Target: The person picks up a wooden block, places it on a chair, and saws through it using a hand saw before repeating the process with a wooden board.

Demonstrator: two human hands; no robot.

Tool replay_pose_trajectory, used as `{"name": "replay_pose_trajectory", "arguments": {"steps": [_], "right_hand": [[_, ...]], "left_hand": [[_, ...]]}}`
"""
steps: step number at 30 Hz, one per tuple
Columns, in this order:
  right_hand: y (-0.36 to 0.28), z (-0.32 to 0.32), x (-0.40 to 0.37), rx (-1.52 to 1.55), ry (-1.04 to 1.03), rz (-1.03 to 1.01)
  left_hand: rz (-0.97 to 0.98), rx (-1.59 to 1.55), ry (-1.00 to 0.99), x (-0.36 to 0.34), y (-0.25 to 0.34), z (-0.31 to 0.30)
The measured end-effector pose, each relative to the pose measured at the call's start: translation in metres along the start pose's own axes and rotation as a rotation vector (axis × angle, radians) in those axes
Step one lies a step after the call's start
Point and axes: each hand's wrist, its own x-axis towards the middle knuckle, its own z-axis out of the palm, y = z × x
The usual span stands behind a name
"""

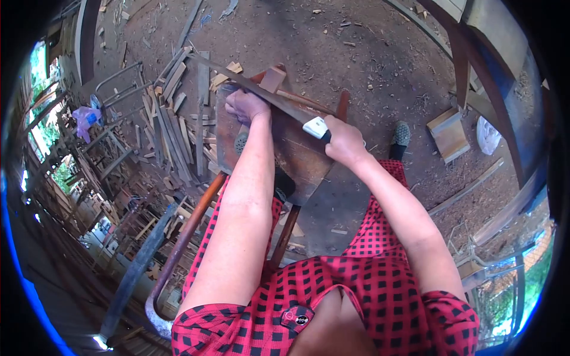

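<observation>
The right hand (346, 141) is closed around the dark end of the handle of a saw (291, 110), the handle's white part showing just ahead of the fist. From there the blade runs away from the body and toward the left, slanting over a low wooden surface (303, 172), its tip reaching past the far left edge.

The left hand (247, 107) is on the near side of the blade, close to it, at the far left part of the surface. Its fingers are curled under; whether they grip a piece of wood or only press down, I cannot tell. Just across the blade is a small wooden block (274, 79), and beyond the surface's far edge runs a reddish-brown bar (306, 102) with a short post (343, 105) at its right end.

A grey perforated shoe (241, 143) shows beside the left forearm, partly hidden by it; a matching shoe (401, 133) is on the dirt floor (356, 71) to the right. Left of the surface lies a heap of wooden slats (172, 133), with a purple plastic bag (87, 118) farther out. Over on the right, a squarish wooden piece (448, 136) lies near a clear plastic bag (488, 136).
</observation>
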Motion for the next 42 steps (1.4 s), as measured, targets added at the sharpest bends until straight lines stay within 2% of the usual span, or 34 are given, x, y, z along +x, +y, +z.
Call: {"name": "replay_pose_trajectory", "arguments": {"steps": [4, 6, 8, 11, 13, 15, 16, 17, 19, 21, 22, 23, 24, 26, 27, 28, 30, 32, 33, 35, 37, 38, 39, 40, 42], "right_hand": [[-0.007, -0.007, -0.045, 0.030, 0.065, 0.025], [0.054, -0.017, -0.120, 0.018, 0.066, 0.010], [0.073, -0.040, -0.173, -0.029, 0.056, 0.052], [0.059, -0.038, -0.155, -0.032, 0.051, 0.066], [0.029, -0.025, -0.092, -0.022, 0.087, 0.024], [0.027, -0.003, -0.029, -0.022, 0.074, -0.068], [0.028, -0.005, -0.024, -0.010, 0.082, -0.067], [0.028, -0.005, -0.027, -0.012, 0.078, -0.072], [0.023, -0.007, -0.055, -0.017, 0.070, -0.017], [0.055, -0.016, -0.120, 0.033, 0.110, 0.031], [0.075, -0.022, -0.153, -0.001, 0.158, -0.015], [0.089, -0.033, -0.176, 0.002, 0.078, 0.023], [0.081, -0.044, -0.177, -0.050, 0.076, 0.075], [0.086, -0.050, -0.161, -0.079, 0.041, 0.116], [0.085, -0.043, -0.143, 0.030, 0.054, 0.049], [0.066, -0.036, -0.115, 0.013, 0.110, -0.019], [0.028, -0.018, -0.047, -0.055, 0.013, 0.013], [0.026, -0.008, -0.021, -0.010, 0.057, -0.055], [0.027, -0.009, -0.024, -0.014, 0.056, -0.057], [0.025, -0.012, -0.054, -0.004, 0.073, -0.041], [0.062, -0.018, -0.114, 0.044, 0.088, 0.036], [0.096, -0.017, -0.148, -0.038, 0.163, -0.073], [0.107, -0.029, -0.168, 0.001, 0.046, 0.047], [0.093, -0.043, -0.166, -0.060, 0.097, 0.063], [0.102, -0.052, -0.149, -0.040, -0.046, 0.122]], "left_hand": [[0.043, 0.087, -0.127, 0.002, 0.006, -0.009], [-0.070, -0.015, -0.036, 0.005, -0.005, 0.005], [-0.032, -0.007, -0.014, -0.004, 0.002, -0.007], [0.028, 0.062, -0.056, -0.004, 0.005, -0.007], [0.038, 0.059, -0.045, -0.003, 0.003, -0.009], [0.064, 0.054, -0.042, -0.006, 0.008, -0.008], [0.020, -0.018, -0.053, -0.003, 0.013, -0.008], [-0.039, -0.080, -0.070, -0.003, 0.008, -0.007], [-0.012, 0.023, -0.081, -0.002, -0.001, -0.006], [0.026, 0.116, -0.090, 0.000, 0.005, -0.005], [0.017, 0.107, -0.086, 0.006, 0.001, -0.001], [-0.026, 0.044, -0.029, 0.012, -0.008, 0.009], [-0.065, -0.013, 0.019, 0.009, -0.009, 0.010], [-0.015, 0.036, -0.035, -0.002, 0.004, -0.001], [0.025, 0.095, -0.071, -0.004, 0.010, -0.010], [0.027, 0.097, -0.062, 0.000, 0.008, -0.009], [0.090, 0.074, -0.078, 0.004, -0.005, 0.000], [0.047, 0.017, -0.047, 0.009, -0.003, 0.007], [-0.026, -0.038, -0.025, 0.009, -0.006, 0.008], [-0.011, 0.041, -0.081, 0.007, -0.009, 0.000], [0.011, 0.084, -0.137, 0.009, -0.006, 0.005], [-0.004, 0.040, -0.066, 0.014, -0.013, 0.016], [-0.018, 0.005, 0.004, 0.017, -0.020, 0.021], [-0.023, 0.010, 0.003, 0.014, -0.020, 0.017], [0.064, 0.105, -0.078, 0.010, -0.009, 0.006]]}}
